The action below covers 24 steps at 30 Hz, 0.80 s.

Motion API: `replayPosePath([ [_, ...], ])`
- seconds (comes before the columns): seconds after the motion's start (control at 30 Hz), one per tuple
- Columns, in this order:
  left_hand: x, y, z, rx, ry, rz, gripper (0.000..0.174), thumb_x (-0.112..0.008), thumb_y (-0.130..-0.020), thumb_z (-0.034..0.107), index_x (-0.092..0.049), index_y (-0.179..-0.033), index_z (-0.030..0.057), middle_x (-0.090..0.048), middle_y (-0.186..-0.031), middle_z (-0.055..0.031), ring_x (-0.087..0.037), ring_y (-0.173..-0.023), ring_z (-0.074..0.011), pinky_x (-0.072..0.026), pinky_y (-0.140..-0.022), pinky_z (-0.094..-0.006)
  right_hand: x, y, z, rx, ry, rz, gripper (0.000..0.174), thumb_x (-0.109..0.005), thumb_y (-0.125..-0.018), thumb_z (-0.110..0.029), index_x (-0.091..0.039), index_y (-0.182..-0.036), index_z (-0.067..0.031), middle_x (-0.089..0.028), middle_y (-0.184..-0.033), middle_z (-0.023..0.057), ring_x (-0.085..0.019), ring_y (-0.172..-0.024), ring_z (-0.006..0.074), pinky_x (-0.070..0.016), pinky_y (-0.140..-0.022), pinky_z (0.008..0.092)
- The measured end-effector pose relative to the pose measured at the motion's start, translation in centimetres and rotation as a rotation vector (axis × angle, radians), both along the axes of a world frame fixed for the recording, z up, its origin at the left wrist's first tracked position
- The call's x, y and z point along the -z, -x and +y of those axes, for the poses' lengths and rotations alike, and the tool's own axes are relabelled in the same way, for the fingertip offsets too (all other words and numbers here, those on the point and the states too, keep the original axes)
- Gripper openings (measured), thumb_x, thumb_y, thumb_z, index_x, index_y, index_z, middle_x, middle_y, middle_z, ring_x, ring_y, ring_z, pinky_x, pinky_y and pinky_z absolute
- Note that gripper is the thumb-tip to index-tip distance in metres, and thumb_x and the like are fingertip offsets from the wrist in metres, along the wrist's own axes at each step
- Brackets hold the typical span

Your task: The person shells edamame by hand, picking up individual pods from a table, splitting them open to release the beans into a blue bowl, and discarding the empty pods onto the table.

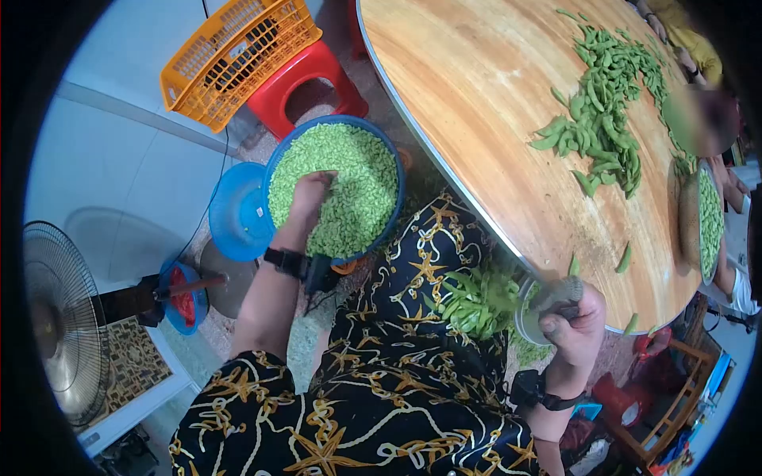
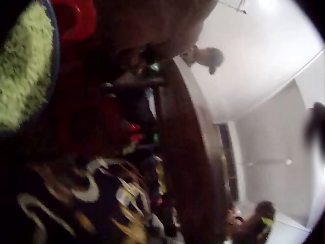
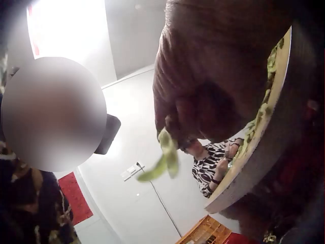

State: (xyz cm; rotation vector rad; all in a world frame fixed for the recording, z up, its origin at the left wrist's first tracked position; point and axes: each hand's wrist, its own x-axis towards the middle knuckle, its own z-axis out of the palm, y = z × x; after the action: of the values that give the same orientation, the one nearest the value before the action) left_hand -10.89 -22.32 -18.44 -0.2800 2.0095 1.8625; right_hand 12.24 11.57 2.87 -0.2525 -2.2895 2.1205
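My left hand (image 1: pixel 312 197) is over a blue basin (image 1: pixel 401 170) heaped with shelled green beans (image 1: pixel 349 202). Its fingers are blurred and point down to the beans; in the left wrist view the hand (image 2: pixel 157 23) is a dark shape along the top. My right hand (image 1: pixel 578 321) is at the table's near edge, thumb and fingers curled together. In the right wrist view its fingertips pinch green bean pods (image 3: pixel 166 157), which hang below the hand. Beside that hand is a pale-rimmed round container (image 1: pixel 530 313). A pile of green pods (image 1: pixel 480 303) lies by my lap.
The round wooden table (image 1: pixel 476 103) bears a heap of pods (image 1: pixel 599 119) and several stray ones. An orange crate (image 1: pixel 238 59) rests on a red stool (image 1: pixel 317 87). A smaller blue basin (image 1: pixel 238 214) and a fan (image 1: pixel 63 325) stand left. Other people sit across the table.
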Motion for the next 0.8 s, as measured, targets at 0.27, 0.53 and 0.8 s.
replayPosePath([
  [0.27, -1.0, 1.6, -2.2, -0.318, 0.086, 0.165, 0.025, -0.043, -0.086, 0.004, -0.061, -0.104, 0.0035, -0.061, -0.09, -0.0032, -0.054, -0.073, -0.011, -0.0434, -0.063, -0.0235, -1.3, 0.7, 0.1, 0.221, -0.163, -0.062, 0.014, -0.066, -0.075, -0.01, -0.062, -0.082, 0.001, -0.059, -0.07, 0.0036, -0.053, -0.064, 0.0069, -0.0399, -0.057, 0.0215],
  [0.53, -16.0, -4.1, 10.6, -0.01, -0.534, 0.334, 0.02, -0.045, -0.09, 0.01, -0.056, -0.106, 0.0055, -0.053, -0.078, 0.0007, -0.046, -0.061, -0.0033, -0.0352, -0.051, -0.0156, -1.1, 5.1, 6.0, 0.492, -0.877, -0.007, 0.022, -0.063, -0.079, -0.017, -0.059, -0.092, 0.0, -0.064, -0.074, 0.0151, -0.063, -0.067, 0.0274, -0.0484, -0.062, 0.0355],
  [0.8, -19.5, -9.5, 20.8, 0.615, -0.14, 0.787, 0.021, -0.062, -0.078, -0.002, -0.061, -0.097, 0.0044, -0.056, -0.075, -0.0038, -0.053, -0.062, -0.011, -0.0441, -0.059, -0.0223, 0.9, 7.9, 4.3, 0.469, -1.372, -0.073, 0.016, -0.063, -0.075, -0.015, -0.055, -0.084, -0.0038, -0.059, -0.062, 0.0183, -0.059, -0.059, 0.0361, -0.0466, -0.053, 0.0445],
])
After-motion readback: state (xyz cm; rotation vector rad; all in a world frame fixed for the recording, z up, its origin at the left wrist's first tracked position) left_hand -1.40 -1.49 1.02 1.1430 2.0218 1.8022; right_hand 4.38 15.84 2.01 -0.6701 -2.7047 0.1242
